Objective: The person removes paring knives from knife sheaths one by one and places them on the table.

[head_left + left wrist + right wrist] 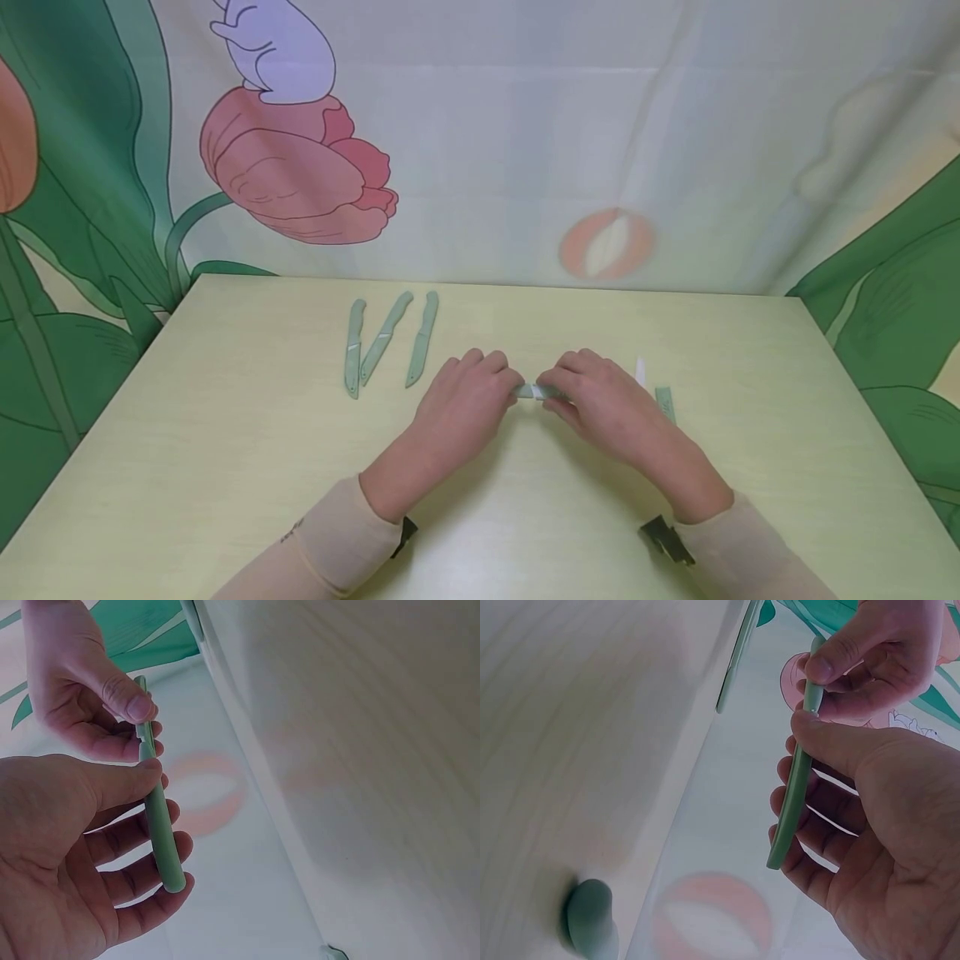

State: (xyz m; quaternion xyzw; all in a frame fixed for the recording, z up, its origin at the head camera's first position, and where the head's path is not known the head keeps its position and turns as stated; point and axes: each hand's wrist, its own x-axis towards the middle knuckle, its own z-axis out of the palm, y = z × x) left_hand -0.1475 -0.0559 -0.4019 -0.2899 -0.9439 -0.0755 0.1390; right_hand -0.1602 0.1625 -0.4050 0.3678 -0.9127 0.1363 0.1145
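Note:
Between the two hands, above the table, is a green knife (528,391), with a white strip showing at its middle in the head view. My left hand (468,404) holds its rounded handle (162,836), thumb on one side and fingers behind. My right hand (611,408) grips the flat-ended green sheath (790,814) the same way, thumb near the joint. The thumbs are close together but apart. Whether the blade is fully covered I cannot tell; the fingers hide parts of both pieces.
Three green knives in sheaths (353,350) lie left of the hands. Beyond the right wrist are a white blade (641,371) and a green sheath (664,403), both partly hidden. A patterned curtain (480,167) hangs behind the table (225,458).

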